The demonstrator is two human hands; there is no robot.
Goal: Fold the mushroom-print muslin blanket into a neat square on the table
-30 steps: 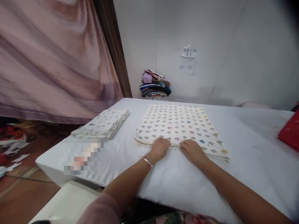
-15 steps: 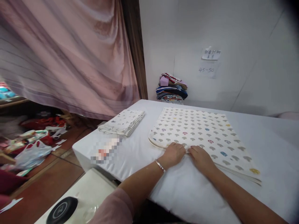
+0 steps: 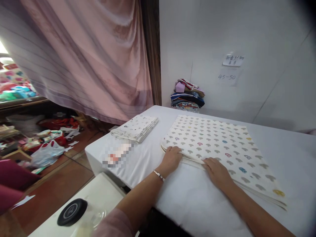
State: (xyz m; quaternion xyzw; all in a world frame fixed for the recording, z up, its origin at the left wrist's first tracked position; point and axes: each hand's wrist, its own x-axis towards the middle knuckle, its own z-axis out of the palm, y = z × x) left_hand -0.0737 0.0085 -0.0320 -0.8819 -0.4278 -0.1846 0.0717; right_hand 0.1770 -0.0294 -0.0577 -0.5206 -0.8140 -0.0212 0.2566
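A white folded cloth (image 3: 212, 138) printed with grey mushrooms and a few coloured ones lies flat on the white-covered table (image 3: 291, 158). My left hand (image 3: 172, 159) grips its near edge close to the rounded left corner, fingers on top and thumb hidden. Further right along the same edge, my right hand (image 3: 217, 171) has its fingers curled over the cloth, thumb out of sight. Between the hands the layered edge shows, slightly parted. To the left rests a smaller folded stack of white printed cloth (image 3: 135, 127), touched by neither hand.
A blurred-out item (image 3: 118, 154) lies near the table's left edge. Below it is a pale surface with a round black object (image 3: 72, 212). Folded clothes (image 3: 188, 95) are piled against the wall. A pink curtain (image 3: 98, 56) hangs left, above bags (image 3: 48, 153) on the floor.
My hands have moved apart along the near edge: the left toward the left corner, the right slightly right. The view has shifted a little left. The cloth remains flat.
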